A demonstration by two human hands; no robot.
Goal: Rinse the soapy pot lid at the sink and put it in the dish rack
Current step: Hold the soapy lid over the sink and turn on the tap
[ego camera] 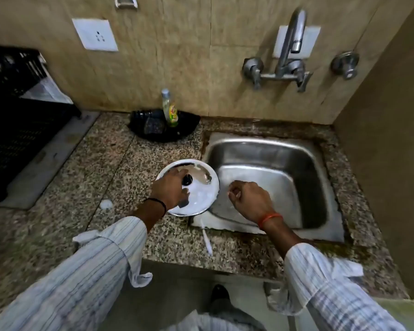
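Observation:
A round steel pot lid with white suds and a black knob lies on the granite counter, its right edge over the sink's left rim. My left hand rests on the lid with fingers around the knob. My right hand hovers over the steel sink, fingers loosely curled and empty. The tap on the wall above the sink runs no water. A black dish rack stands on the counter at the far left.
A black holder with a dish soap bottle and scrubber sits behind the lid. A white toothbrush-like item lies on the counter's front edge. A blob of foam is left of the lid. A side wall closes the right.

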